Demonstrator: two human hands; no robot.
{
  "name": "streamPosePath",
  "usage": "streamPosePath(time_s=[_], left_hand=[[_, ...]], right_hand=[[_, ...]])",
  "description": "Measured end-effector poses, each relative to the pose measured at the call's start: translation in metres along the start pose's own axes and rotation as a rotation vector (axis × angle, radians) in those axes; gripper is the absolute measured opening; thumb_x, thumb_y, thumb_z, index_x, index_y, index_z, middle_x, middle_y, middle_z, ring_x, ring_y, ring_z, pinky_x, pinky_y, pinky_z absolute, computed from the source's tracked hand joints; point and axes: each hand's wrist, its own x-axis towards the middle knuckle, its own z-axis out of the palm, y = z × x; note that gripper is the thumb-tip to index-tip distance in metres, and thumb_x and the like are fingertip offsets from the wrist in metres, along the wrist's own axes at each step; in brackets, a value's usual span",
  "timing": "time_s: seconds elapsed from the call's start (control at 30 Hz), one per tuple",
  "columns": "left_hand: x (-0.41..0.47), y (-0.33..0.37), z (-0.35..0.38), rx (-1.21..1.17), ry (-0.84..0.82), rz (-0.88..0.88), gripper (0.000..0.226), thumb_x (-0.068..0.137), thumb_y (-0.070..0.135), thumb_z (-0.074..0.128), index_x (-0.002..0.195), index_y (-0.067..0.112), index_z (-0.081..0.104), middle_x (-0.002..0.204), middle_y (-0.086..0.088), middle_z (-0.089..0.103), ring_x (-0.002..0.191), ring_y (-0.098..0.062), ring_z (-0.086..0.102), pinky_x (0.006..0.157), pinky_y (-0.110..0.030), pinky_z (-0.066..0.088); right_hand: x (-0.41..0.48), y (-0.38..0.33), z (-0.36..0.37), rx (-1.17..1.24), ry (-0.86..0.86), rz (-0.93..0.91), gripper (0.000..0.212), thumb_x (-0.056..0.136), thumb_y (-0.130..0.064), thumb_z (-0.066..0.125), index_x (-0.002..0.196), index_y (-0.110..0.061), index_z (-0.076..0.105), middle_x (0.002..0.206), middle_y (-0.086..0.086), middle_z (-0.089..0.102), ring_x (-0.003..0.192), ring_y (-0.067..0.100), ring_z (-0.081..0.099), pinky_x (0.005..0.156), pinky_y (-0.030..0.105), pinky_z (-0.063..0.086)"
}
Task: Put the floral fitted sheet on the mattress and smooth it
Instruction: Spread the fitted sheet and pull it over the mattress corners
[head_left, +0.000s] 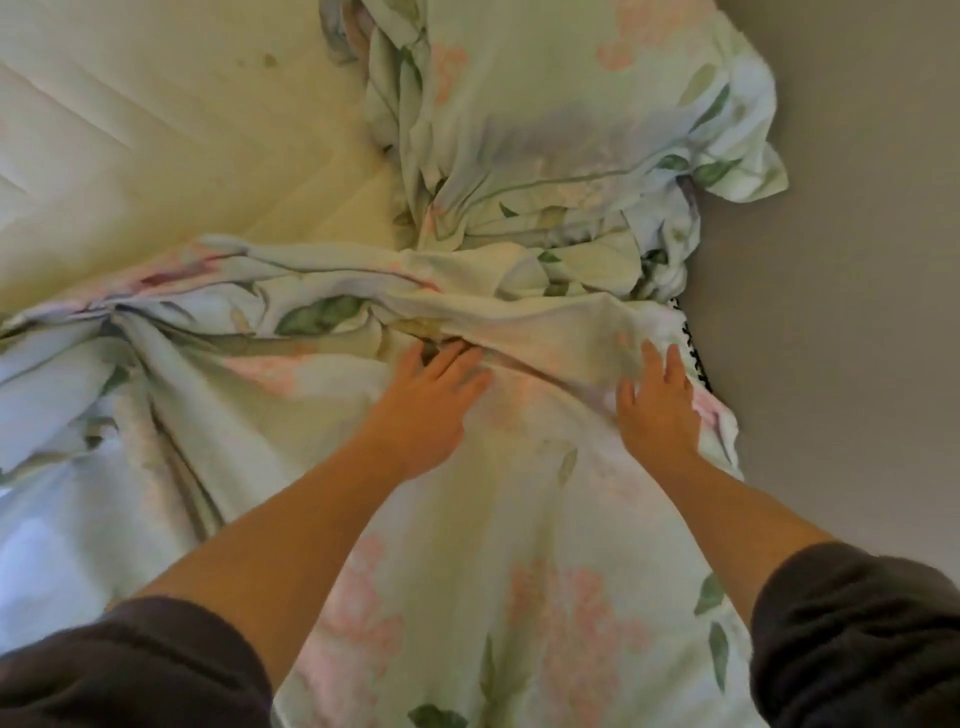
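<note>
The floral fitted sheet (519, 156), pale green with pink flowers and green leaves, lies bunched and twisted over the right and lower part of the cream quilted mattress (156, 130). A thick fold runs across the middle from left to right. My left hand (426, 400) lies flat on the sheet with straight fingers reaching under that fold. My right hand (660, 405) rests on the sheet near the mattress's right edge, fingers spread and straight. Both forearms stretch out over the flatter sheet in the lower middle.
A grey-beige floor (857, 260) lies along the right of the bed. A dark patterned trim (693, 348) shows at the mattress edge by my right hand. A loose sheet corner (748, 171) hangs past the edge at upper right.
</note>
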Motion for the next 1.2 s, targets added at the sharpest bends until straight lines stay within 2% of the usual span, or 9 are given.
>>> streamPosePath(time_s=[0.2, 0.33, 0.53, 0.67, 0.77, 0.83, 0.9, 1.03, 1.2], left_hand=[[0.108, 0.077, -0.016, -0.265, 0.008, -0.04, 0.051, 0.098, 0.017, 0.036, 0.146, 0.028, 0.023, 0.124, -0.002, 0.057, 0.104, -0.025, 0.058, 0.084, -0.04, 0.047], [0.176, 0.123, -0.008, -0.291, 0.04, -0.05, 0.055, 0.098, 0.013, 0.04, 0.147, 0.031, 0.022, 0.111, -0.008, 0.063, 0.086, -0.027, 0.06, 0.065, -0.037, 0.042], [0.248, 0.147, 0.024, -0.129, -0.179, -0.1, 0.071, 0.099, 0.021, 0.043, 0.151, 0.031, -0.003, 0.142, -0.013, 0.044, 0.12, -0.033, 0.051, 0.095, -0.045, 0.042], [0.263, 0.156, 0.022, -0.019, -0.073, -0.118, 0.041, 0.095, 0.014, 0.044, 0.135, 0.025, 0.04, 0.123, -0.017, 0.058, 0.107, -0.037, 0.057, 0.084, -0.045, 0.047], [0.282, 0.164, 0.003, -0.289, 0.127, -0.23, 0.022, 0.097, 0.013, 0.039, 0.113, 0.012, 0.053, 0.109, -0.02, 0.061, 0.1, -0.039, 0.058, 0.079, -0.043, 0.048], [0.294, 0.169, -0.009, -0.636, 0.243, -0.269, 0.018, 0.095, 0.013, 0.04, 0.107, 0.008, 0.053, 0.101, -0.021, 0.064, 0.096, -0.038, 0.06, 0.083, -0.044, 0.051], [0.299, 0.179, -0.008, -0.695, 0.288, -0.212, 0.018, 0.094, 0.013, 0.042, 0.107, 0.006, 0.052, 0.1, -0.021, 0.065, 0.095, -0.037, 0.06, 0.083, -0.042, 0.048], [0.286, 0.196, 0.034, -0.195, -0.077, -0.093, 0.05, 0.095, 0.02, 0.039, 0.142, 0.008, 0.029, 0.146, -0.016, 0.034, 0.136, -0.029, 0.032, 0.107, -0.048, 0.029], [0.29, 0.18, 0.058, 0.036, -0.124, -0.023, 0.064, 0.098, 0.044, 0.018, 0.152, 0.015, 0.001, 0.161, 0.001, 0.0, 0.147, -0.016, 0.001, 0.116, -0.05, 0.005]], right_hand=[[0.044, 0.078, 0.007, 0.163, -0.085, 0.337, 0.038, 0.098, -0.02, 0.043, 0.131, -0.002, 0.043, 0.13, 0.023, 0.049, 0.115, 0.039, 0.051, 0.084, 0.037, 0.04], [0.055, 0.099, 0.024, 0.322, -0.107, 0.41, 0.03, 0.093, -0.019, 0.046, 0.122, -0.013, 0.048, 0.112, 0.018, 0.059, 0.099, 0.036, 0.055, 0.075, 0.033, 0.039], [0.051, 0.107, 0.051, 0.835, 0.069, 0.444, 0.031, 0.088, -0.019, 0.042, 0.118, -0.022, 0.045, 0.1, 0.016, 0.064, 0.087, 0.036, 0.062, 0.073, 0.049, 0.055], [0.046, 0.116, 0.055, 1.0, 0.079, 0.429, 0.019, 0.082, -0.012, 0.046, 0.098, -0.018, 0.053, 0.079, 0.011, 0.067, 0.073, 0.03, 0.062, 0.059, 0.041, 0.055], [0.045, 0.119, 0.04, 1.344, 0.149, 0.428, 0.009, 0.083, -0.008, 0.057, 0.086, -0.016, 0.055, 0.08, 0.01, 0.07, 0.062, 0.02, 0.06, 0.056, 0.03, 0.054], [0.051, 0.121, 0.026, 1.298, 0.182, 0.328, 0.018, 0.086, -0.017, 0.061, 0.103, -0.02, 0.058, 0.097, 0.001, 0.07, 0.074, 0.01, 0.062, 0.058, 0.011, 0.048], [0.054, 0.122, 0.02, 1.121, 0.135, 0.16, 0.041, 0.086, -0.022, 0.059, 0.125, -0.027, 0.051, 0.112, -0.01, 0.064, 0.09, 0.008, 0.061, 0.063, 0.011, 0.044], [0.055, 0.128, 0.041, 0.86, 0.045, -0.101, 0.067, 0.089, -0.021, 0.057, 0.148, -0.034, 0.028, 0.145, -0.003, 0.046, 0.128, 0.02, 0.046, 0.102, 0.035, 0.042], [0.062, 0.128, 0.065, 0.669, 0.13, -0.086, 0.057, 0.092, -0.022, 0.05, 0.146, -0.026, 0.034, 0.131, 0.008, 0.057, 0.116, 0.027, 0.054, 0.094, 0.042, 0.046]])
